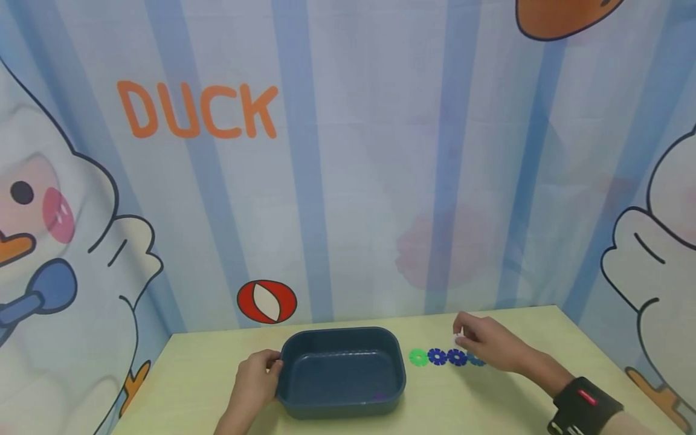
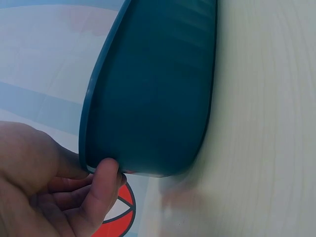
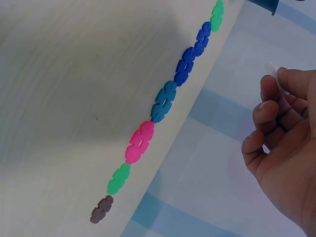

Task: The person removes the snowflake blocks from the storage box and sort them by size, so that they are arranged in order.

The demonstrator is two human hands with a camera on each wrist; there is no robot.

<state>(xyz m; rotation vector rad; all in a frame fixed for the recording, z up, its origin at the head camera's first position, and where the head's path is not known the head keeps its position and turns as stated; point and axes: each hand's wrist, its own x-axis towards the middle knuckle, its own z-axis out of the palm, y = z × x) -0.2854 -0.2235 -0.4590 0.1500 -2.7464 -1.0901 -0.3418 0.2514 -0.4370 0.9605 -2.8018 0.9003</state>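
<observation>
My left hand [image 1: 253, 380] grips the rim of a dark blue plastic basin [image 1: 339, 410] at its left end, thumb over the edge in the left wrist view. A small purple piece [image 1: 379, 397] lies inside the basin near its front right corner. Between thumb and index finger, my right hand [image 1: 495, 344] pinches a small white piece [image 1: 458, 339], raised over the table. Below that hand runs a row of flower-shaped plastic discs: green [image 3: 217, 16], two dark blue [image 3: 184, 66], teal [image 3: 163, 101], pink [image 3: 139, 142], another green [image 3: 118, 179] and brown [image 3: 101, 210].
The pale wood-look table [image 1: 201, 362] carries the basin, with the disc row to its right. A striped curtain [image 1: 370, 181] with printed ducks hangs behind and along both sides. My right wrist wears a black band [image 1: 586, 406].
</observation>
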